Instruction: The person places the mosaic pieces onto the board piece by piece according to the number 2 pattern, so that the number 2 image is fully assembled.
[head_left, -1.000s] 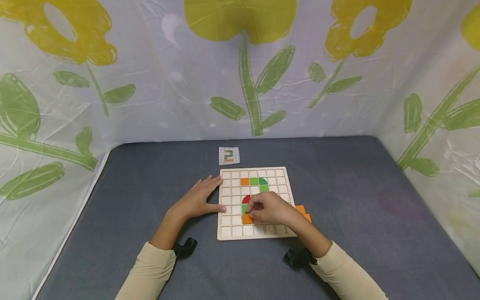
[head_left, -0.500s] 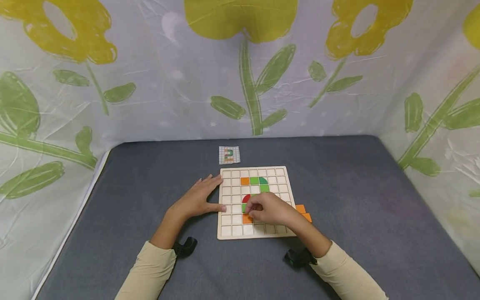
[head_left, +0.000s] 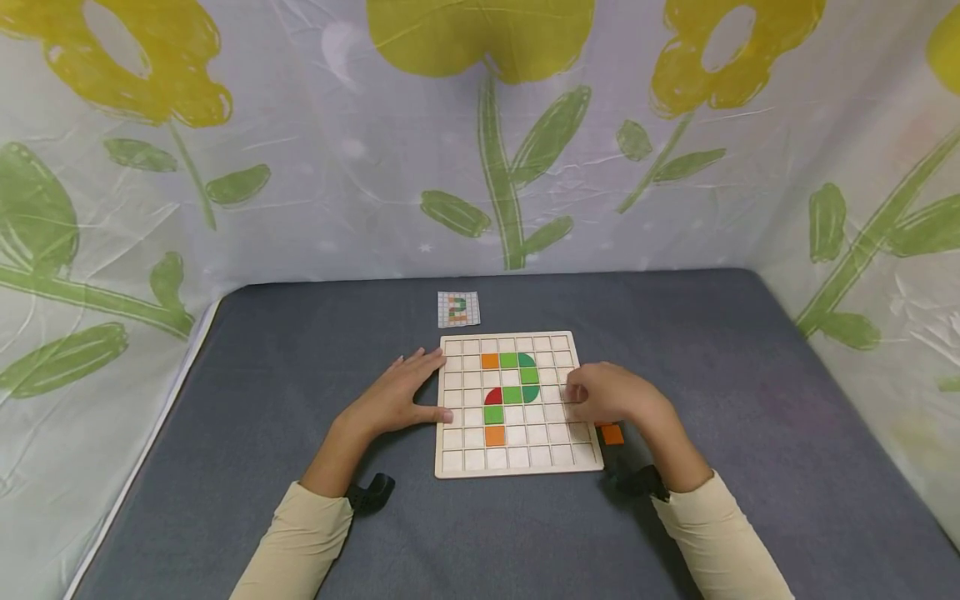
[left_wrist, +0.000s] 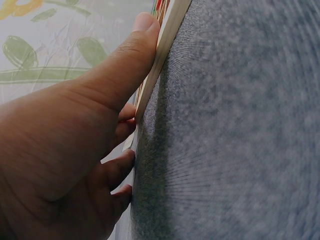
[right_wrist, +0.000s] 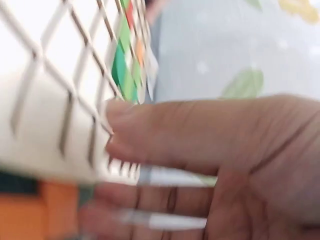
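Note:
A square pale wooden grid board (head_left: 457, 462) lies on the cloth with coloured tiles in its cells. The tiles include an orange square (head_left: 495, 436), a green square (head_left: 493, 415), a red quarter-round (head_left: 492, 397) and a dark green quarter-round (head_left: 531, 393). My left hand (head_left: 401, 396) rests at the board's left edge, thumb on the rim and fingers spread along the side. My right hand (head_left: 611, 393) hovers over the board's right edge, fingers loosely bent, with no tile visible in them. Beside that edge lies an orange tile (head_left: 612, 435), partly near my wrist.
A small printed card (head_left: 458, 309) with a coloured grid pattern lies beyond the board. Dark grey cloth (head_left: 300, 350) covers the table. A flower-printed curtain (head_left: 315, 167) stands behind and at both sides.
My right hand has left the orange tile at the board's lower left and moved right to the board's right edge, uncovering several tiles. My left hand stays put.

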